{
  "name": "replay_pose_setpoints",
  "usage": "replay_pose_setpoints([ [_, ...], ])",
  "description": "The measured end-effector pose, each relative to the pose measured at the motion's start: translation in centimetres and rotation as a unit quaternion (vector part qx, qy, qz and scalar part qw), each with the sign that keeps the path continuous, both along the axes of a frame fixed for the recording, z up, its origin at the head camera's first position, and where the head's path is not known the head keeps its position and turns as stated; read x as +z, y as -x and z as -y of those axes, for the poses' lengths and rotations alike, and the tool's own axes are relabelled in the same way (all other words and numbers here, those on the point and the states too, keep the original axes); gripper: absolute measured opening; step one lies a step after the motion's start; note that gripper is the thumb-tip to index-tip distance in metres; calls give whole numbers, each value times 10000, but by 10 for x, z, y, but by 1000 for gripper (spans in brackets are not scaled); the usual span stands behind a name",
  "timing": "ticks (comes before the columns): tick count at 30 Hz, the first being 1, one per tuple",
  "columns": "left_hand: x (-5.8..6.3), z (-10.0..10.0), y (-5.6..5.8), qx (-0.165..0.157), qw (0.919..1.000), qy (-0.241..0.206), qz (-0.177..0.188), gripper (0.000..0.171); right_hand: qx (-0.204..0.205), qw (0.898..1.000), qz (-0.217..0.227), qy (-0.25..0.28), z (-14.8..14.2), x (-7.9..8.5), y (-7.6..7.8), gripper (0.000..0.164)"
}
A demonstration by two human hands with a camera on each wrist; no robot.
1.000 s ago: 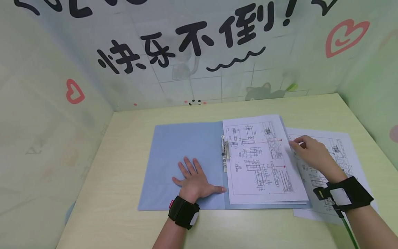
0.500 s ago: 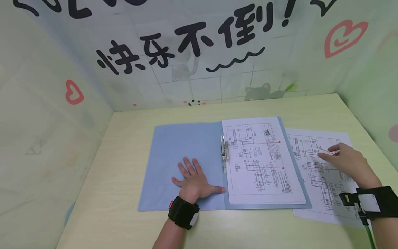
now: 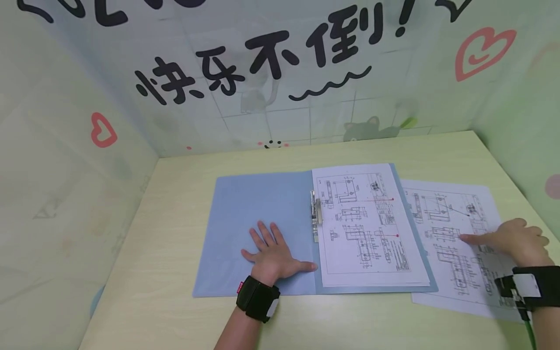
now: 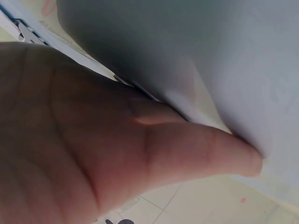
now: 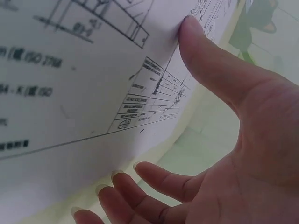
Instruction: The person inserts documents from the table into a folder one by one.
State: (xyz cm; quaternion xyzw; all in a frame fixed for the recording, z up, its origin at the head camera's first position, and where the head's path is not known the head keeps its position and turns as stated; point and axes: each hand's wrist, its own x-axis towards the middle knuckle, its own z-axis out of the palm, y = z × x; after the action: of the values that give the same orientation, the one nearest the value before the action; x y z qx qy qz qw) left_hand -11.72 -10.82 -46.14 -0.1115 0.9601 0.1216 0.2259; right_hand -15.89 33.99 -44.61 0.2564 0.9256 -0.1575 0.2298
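Bare hands [image 3: 272,256] touch a smooth blue folder [image 3: 251,204] and flat printed sheet [image 3: 464,266].

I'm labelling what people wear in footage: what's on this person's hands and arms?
The left hand and right hand are bare, with no sleeves in view. On the left is a black band with a red tag and pale patch; on the right, a black cuff with a white patch, dark block and green cable.
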Motion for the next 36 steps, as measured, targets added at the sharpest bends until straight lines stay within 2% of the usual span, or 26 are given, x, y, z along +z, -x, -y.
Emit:
replay_pose_setpoints([
  [7,0,-1,-1,-12,10000,19,14,144,16,9999,-44,-150,-3,0,1,101],
  [16,-2,0,0,-18,10000,7,9,144,152,9995,-81,-265,-10,-4,3,92],
  [23,-1,0,0,-18,10000,-3,-12,144,136,9992,-32,-382,-15,-6,5,97],
  [25,-1,0,0,-13,10000,-14,2,145,-6,9996,-73,-287,-15,-6,4,100],
  [31,-1,2,0,22,10000,-6,31,144,-456,9988,-124,81,-14,-4,-1,123],
  [36,-1,3,-1,24,10000,-46,24,145,-424,9989,-187,103,-14,-2,-2,122],
])
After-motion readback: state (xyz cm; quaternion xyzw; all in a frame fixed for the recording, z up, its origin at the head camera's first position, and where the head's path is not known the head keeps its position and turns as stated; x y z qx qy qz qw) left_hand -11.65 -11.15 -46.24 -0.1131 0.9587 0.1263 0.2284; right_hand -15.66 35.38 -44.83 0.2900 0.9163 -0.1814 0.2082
